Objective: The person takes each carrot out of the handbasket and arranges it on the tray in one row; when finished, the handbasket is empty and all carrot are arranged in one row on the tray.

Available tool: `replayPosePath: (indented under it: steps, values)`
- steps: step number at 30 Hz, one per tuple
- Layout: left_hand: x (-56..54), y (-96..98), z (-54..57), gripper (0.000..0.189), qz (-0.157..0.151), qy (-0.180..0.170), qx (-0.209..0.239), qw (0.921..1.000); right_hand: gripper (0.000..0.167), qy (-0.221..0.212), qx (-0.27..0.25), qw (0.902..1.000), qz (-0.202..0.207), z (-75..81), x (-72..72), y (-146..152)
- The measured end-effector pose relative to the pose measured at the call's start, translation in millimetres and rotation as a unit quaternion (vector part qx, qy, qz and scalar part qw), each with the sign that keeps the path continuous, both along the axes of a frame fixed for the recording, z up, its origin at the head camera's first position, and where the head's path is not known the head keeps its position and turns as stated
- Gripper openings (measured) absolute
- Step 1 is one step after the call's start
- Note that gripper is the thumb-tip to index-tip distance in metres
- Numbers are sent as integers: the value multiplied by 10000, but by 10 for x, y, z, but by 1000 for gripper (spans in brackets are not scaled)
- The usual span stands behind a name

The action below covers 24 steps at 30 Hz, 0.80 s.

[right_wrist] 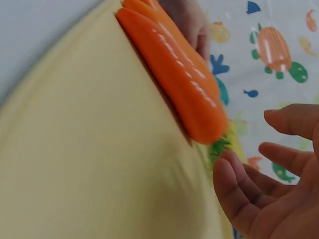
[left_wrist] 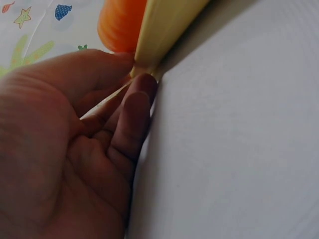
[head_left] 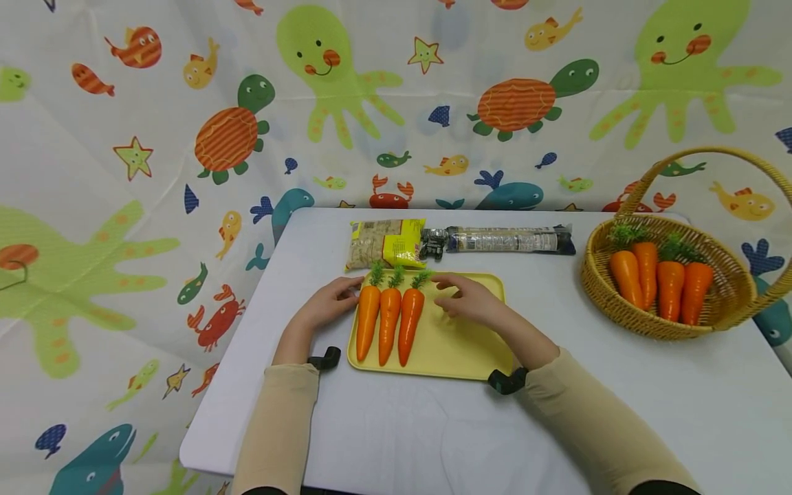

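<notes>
Three orange carrots with green tops lie side by side on the left part of a yellow tray (head_left: 460, 337): a left carrot (head_left: 368, 320), a middle carrot (head_left: 389, 323) and a right carrot (head_left: 411, 323). My left hand (head_left: 324, 302) is at the tray's left edge; in the left wrist view its thumb and fingertips pinch the rim beside a carrot (left_wrist: 121, 25). Above the tray, right of the carrot tops, my right hand (head_left: 471, 300) holds nothing. The right wrist view shows its fingers (right_wrist: 232, 191) spread and loosely bent, apart from the nearest carrot (right_wrist: 174, 74).
A wicker basket (head_left: 662, 330) with several carrots stands at the right, its handle arching high. Behind the tray lie a yellow bag (head_left: 386, 244) and a long dark-ended package (head_left: 507, 240). A patterned curtain (head_left: 371, 165) hangs beyond the white table (head_left: 383, 426).
</notes>
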<state>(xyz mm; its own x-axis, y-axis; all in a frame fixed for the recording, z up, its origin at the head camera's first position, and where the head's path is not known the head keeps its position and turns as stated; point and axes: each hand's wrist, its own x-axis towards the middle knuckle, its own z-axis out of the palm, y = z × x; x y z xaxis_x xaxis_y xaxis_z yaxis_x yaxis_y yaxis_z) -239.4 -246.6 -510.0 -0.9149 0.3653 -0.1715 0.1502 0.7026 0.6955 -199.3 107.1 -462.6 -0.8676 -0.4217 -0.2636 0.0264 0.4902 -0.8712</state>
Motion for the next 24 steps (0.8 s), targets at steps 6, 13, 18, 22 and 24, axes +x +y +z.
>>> replayPosePath:
  steps: [6, 13, 18, 22, 24]
  values:
    - [-4, -9, 10, 51, 18, 24, -85, 10000, 54, 287, 209, 9993, 93, 283, -13, 402]
    - [12, -8, 34, 51, 59, -20, -56, 10000, 53, 602, 389, 9972, -200, 550, -54, 992]
    - [22, -4, 22, 51, 102, -97, -21, 9999, 55, 645, 534, 9950, -543, 665, -62, 1380]
    - [19, 6, 11, 51, 118, -107, -6, 9999, 57, 586, 631, 9932, -780, 744, -96, 1680]
    - [16, 12, 9, 51, 117, -102, -8, 9999, 60, 513, 731, 9918, -919, 779, -120, 1843]
